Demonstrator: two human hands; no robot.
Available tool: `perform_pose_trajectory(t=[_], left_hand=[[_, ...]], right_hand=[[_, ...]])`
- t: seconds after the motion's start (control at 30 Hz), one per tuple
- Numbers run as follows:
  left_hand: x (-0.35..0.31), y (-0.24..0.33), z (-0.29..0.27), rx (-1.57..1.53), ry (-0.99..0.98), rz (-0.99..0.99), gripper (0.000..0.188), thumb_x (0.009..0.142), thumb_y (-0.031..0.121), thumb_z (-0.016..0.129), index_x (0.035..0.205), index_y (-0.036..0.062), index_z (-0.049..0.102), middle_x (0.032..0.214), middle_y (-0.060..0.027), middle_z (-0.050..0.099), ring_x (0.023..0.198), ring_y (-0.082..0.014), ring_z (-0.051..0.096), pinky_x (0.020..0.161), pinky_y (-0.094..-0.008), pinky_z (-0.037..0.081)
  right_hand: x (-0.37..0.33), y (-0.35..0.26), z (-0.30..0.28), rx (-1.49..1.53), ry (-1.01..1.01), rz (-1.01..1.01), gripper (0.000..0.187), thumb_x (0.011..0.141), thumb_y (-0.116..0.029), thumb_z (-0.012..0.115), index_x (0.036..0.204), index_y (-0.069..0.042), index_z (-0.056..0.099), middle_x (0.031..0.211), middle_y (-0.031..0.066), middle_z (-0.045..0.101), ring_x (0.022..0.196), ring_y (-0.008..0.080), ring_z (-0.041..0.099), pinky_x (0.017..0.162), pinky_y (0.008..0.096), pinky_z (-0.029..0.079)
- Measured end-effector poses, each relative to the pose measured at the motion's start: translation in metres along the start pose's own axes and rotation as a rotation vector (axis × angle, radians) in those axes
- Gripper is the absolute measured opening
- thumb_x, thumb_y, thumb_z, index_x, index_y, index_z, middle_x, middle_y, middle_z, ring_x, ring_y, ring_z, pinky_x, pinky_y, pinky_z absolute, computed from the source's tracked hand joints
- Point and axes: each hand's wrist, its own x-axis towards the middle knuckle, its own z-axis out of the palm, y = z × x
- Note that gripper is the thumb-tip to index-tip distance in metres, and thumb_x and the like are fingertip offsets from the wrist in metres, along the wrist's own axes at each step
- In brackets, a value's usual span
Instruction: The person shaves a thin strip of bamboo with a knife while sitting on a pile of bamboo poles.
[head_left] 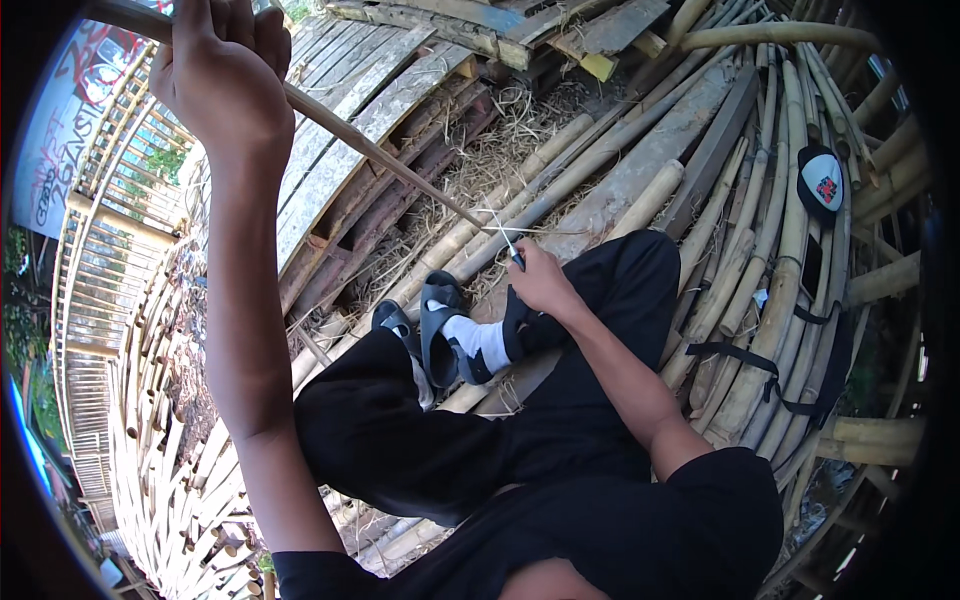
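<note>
Long bamboo poles (720, 300) lie side by side across the ground, running up toward the top of the view. A black cap (822, 182) with a white front panel rests on them at the right, and a black bag with straps (800, 390) lies just below it. Weathered wooden planks (350, 130) slope across the upper left, with dry straw (500, 140) scattered beside them. A bamboo lattice fence (100, 300) curves along the left edge, below a painted sign (70, 120).
</note>
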Motion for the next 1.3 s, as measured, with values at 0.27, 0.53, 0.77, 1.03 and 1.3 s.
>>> perform_pose_trajectory(t=[0.27,0.53,0.77,1.03,1.3], left_hand=[[-0.003,0.001,0.019,0.024,0.096,-0.011,0.040,0.096,0.031,0.048,0.063,0.0111,0.036,0.056,-0.0007,0.037,0.046,-0.0125,0.041,0.044,-0.0239,0.032],[-0.003,0.001,0.022,-0.048,0.032,0.005,0.044,0.096,0.028,0.049,0.060,0.0125,0.030,0.052,0.0009,0.025,0.043,-0.0100,0.029,0.042,-0.0253,0.023],[-0.003,-0.001,0.019,0.019,0.027,0.133,0.042,0.098,0.031,0.044,0.060,0.0213,0.029,0.046,0.0091,0.023,0.035,-0.0040,0.015,0.032,-0.0231,0.013],[-0.011,0.018,0.035,0.000,0.021,0.089,0.042,0.098,0.028,0.045,0.061,0.0163,0.030,0.050,0.0054,0.022,0.040,-0.0068,0.020,0.038,-0.0242,0.017],[-0.014,0.009,0.036,-0.012,0.249,0.004,0.041,0.097,0.024,0.047,0.062,0.0106,0.031,0.053,-0.0004,0.027,0.044,-0.0102,0.029,0.043,-0.0258,0.023]], right_hand=[[-0.025,-0.089,-0.025,0.375,0.091,-0.364,0.032,0.093,-0.015,0.046,0.120,0.004,0.048,0.087,0.0275,0.061,0.081,0.0460,0.059,0.072,0.0492,0.046],[0.000,-0.059,-0.001,-0.049,0.123,-0.169,0.029,0.095,-0.024,0.046,0.099,0.005,0.052,0.074,0.0276,0.059,0.073,0.0432,0.060,0.061,0.0486,0.044],[-0.042,-0.139,-0.081,0.339,0.445,-0.543,0.023,0.095,-0.019,0.047,0.093,0.004,0.050,0.068,0.0245,0.059,0.063,0.0422,0.060,0.054,0.0485,0.046],[-0.009,-0.023,0.021,-0.110,0.161,0.065,0.034,0.096,-0.028,0.040,0.090,0.004,0.052,0.081,0.0329,0.059,0.083,0.0494,0.058,0.074,0.0552,0.045],[-0.011,-0.081,-0.041,0.274,0.190,-0.134,0.035,0.097,-0.029,0.043,0.091,0.004,0.051,0.071,0.0257,0.058,0.073,0.0457,0.057,0.064,0.0508,0.042]])
